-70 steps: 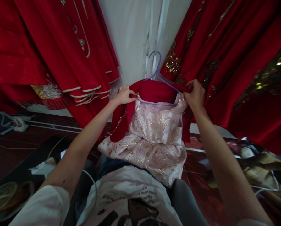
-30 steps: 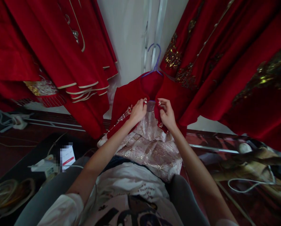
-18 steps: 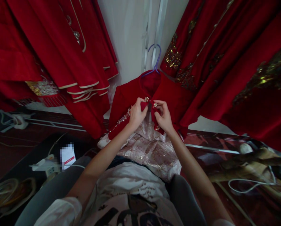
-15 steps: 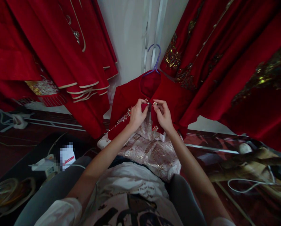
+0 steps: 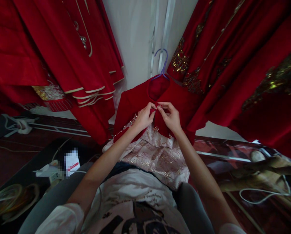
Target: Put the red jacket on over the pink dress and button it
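1. The red jacket [image 5: 133, 97] is on the purple hanger [image 5: 164, 63], in front of the person's lap, and it covers the upper part of the pale brocade dress [image 5: 157, 156].
2. The left hand [image 5: 144, 117] and the right hand [image 5: 172, 119] have each their fingertips pinched on the jacket's front edges, which meet at a beaded button [image 5: 159, 106].
3. At the lower left there is a round clear object [image 5: 7, 196], too blurred to tell what it contains.
4. Near it are a white power strip [image 5: 46, 170] and a partly pixelated screen [image 5: 73, 162].
5. Red garments [image 5: 33, 48] hang at the left; gold-decorated garments [image 5: 235, 84] at the right come very close to the jacket.
6. Between these two groups, the pale wall [image 5: 131, 32] is visible.
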A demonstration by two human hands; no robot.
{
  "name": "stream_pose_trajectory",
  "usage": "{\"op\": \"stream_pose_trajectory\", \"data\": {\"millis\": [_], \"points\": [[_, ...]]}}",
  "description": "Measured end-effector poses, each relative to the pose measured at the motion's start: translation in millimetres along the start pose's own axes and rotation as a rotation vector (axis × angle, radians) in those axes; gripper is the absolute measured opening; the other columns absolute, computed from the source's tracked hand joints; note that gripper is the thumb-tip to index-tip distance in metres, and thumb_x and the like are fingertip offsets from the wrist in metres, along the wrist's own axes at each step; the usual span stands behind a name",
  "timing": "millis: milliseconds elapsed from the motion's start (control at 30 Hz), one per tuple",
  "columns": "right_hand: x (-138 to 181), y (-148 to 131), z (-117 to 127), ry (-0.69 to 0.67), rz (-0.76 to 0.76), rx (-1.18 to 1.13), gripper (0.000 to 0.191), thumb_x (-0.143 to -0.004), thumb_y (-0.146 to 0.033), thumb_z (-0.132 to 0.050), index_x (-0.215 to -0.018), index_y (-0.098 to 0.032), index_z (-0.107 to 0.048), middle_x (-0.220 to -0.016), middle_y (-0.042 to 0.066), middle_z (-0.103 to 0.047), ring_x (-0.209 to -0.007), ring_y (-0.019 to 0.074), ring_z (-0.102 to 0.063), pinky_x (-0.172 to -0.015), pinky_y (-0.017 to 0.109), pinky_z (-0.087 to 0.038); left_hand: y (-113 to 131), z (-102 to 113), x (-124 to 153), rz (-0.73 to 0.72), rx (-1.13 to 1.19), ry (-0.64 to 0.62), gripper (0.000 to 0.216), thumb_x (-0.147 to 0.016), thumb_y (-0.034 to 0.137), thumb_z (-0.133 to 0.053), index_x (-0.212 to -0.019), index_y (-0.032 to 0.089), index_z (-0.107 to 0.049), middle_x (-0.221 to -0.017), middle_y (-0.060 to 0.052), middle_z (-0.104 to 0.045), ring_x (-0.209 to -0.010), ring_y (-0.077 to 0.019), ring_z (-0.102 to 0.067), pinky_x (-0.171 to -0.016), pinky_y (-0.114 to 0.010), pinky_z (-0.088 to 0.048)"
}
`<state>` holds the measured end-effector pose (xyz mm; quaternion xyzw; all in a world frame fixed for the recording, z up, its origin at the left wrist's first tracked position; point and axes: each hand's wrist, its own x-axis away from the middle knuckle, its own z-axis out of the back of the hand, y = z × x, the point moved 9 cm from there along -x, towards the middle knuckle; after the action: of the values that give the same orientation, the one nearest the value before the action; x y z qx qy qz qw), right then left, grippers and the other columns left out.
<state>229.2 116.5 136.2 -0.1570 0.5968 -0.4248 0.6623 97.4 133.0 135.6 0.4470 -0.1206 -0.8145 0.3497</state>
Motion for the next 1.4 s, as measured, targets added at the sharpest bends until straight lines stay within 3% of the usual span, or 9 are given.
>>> {"op": "stream_pose_trajectory", "data": {"millis": [100, 300, 500, 867, 1000, 1100, 1167, 1267, 1400], "points": [[-1.3, -2.3, 2.2, -0.006, -0.001, 0.018, 0.026, -0.088, -0.041, -0.059, -0.107, -0.025, -0.067, -0.103, 0.005, -0.070, -0.095, 0.0197, -0.067, -0.070, 0.030, -0.058, 4.6, 2.9, -2.8, -0.037, 0.031, -0.012, 0.017, -0.085, 0.015, -0.051, -0.101, 0.022, -0.050, -0.099, -0.004, -0.065, -0.091, -0.0168, -0.065, -0.085, -0.029, -0.049], [-1.6, -4.8, 6.9, -0.003, 0.003, -0.025, 0.027, -0.086, -0.040, -0.062, -0.107, -0.025, -0.071, -0.107, 0.004, -0.072, -0.099, 0.0210, -0.068, -0.085, 0.037, -0.058, 8.5, 4.6, -14.0, -0.066, 0.049, -0.015, 0.005, -0.084, 0.023, -0.056, -0.084, 0.019, -0.053, -0.079, -0.001, -0.061, -0.072, -0.0121, -0.058, -0.067, -0.023, -0.046], [-3.5, 3.6, 7.1, -0.017, -0.017, -0.057, 0.034, -0.081, -0.042, -0.069, -0.110, -0.023, -0.072, -0.109, 0.005, -0.072, -0.097, 0.0212, -0.069, -0.092, 0.039, -0.056, 10.7, 2.9, -17.1, -0.112, 0.021, -0.035, 0.006, -0.082, 0.021, -0.058, -0.084, 0.018, -0.054, -0.081, -0.001, -0.062, -0.071, -0.0120, -0.058, -0.067, -0.023, -0.045], [-6.6, 12.2, -1.6, -0.076, -0.037, -0.081, 0.033, -0.080, -0.031, -0.067, -0.111, -0.021, -0.067, -0.108, 0.006, -0.069, -0.096, 0.0196, -0.067, -0.086, 0.037, -0.058, 14.6, -2.3, -11.9, -0.133, 0.053, -0.061, 0.005, -0.086, 0.016, -0.052, -0.085, 0.016, -0.058, -0.083, -0.003, -0.066, -0.074, -0.0130, -0.062, -0.070, -0.024, -0.048], [-0.2, 5.8, -7.7, -0.045, 0.052, 0.069, 0.043, -0.083, -0.025, -0.057, -0.126, -0.023, -0.056, -0.123, 0.009, -0.058, -0.108, 0.0216, -0.059, -0.097, 0.042, -0.051, 4.6, -11.6, -3.7, -0.047, 0.154, -0.010, 0.017, -0.086, 0.013, -0.050, -0.102, 0.017, -0.057, -0.099, -0.007, -0.068, -0.089, -0.0158, -0.066, -0.084, -0.029, -0.052], [12.7, 8.1, -11.9, -0.086, 0.055, 0.058, 0.075, -0.079, -0.025, -0.061, -0.148, -0.027, -0.030, -0.140, 0.012, -0.044, -0.118, 0.0235, -0.052, -0.102, 0.043, -0.046, -6.0, -18.2, 8.8, 0.026, 0.261, -0.005, 0.027, -0.089, 0.014, -0.047, -0.115, 0.017, -0.054, -0.115, -0.011, -0.065, -0.102, -0.0170, -0.064, -0.095, -0.033, -0.050], [22.2, 17.7, -12.9, -0.160, -0.025, -0.003, 0.092, -0.075, -0.025, -0.066, -0.152, -0.028, -0.015, -0.142, 0.013, -0.041, -0.108, 0.0225, -0.057, -0.092, 0.041, -0.052, -14.7, -20.6, 18.8, 0.088, 0.329, -0.009, 0.027, -0.091, 0.015, -0.044, -0.117, 0.017, -0.054, -0.116, -0.010, -0.065, -0.103, -0.0164, -0.064, -0.096, -0.034, -0.050], [32.5, 33.5, -6.1, -0.234, -0.181, -0.113, 0.089, -0.075, -0.024, -0.064, -0.151, -0.028, -0.017, -0.119, 0.010, -0.056, -0.085, 0.0176, -0.061, -0.080, 0.037, -0.056, -27.7, -23.8, 34.4, 0.208, 0.427, -0.016, 0.023, -0.090, 0.015, -0.045, -0.110, 0.017, -0.055, -0.103, -0.008, -0.067, -0.092, -0.0149, -0.066, -0.086, -0.032, -0.053], [33.6, 35.9, 9.6, -0.237, -0.265, -0.230, 0.078, -0.077, -0.027, -0.064, -0.145, -0.031, -0.028, -0.094, 0.001, -0.061, -0.079, 0.0151, -0.062, -0.085, 0.036, -0.055, -28.7, -29.4, 50.8, 0.324, 0.491, -0.043, 0.019, -0.092, 0.018, -0.040, -0.102, 0.017, -0.057, -0.094, -0.006, -0.066, -0.089, -0.0146, -0.065, -0.088, -0.032, -0.052]]}}
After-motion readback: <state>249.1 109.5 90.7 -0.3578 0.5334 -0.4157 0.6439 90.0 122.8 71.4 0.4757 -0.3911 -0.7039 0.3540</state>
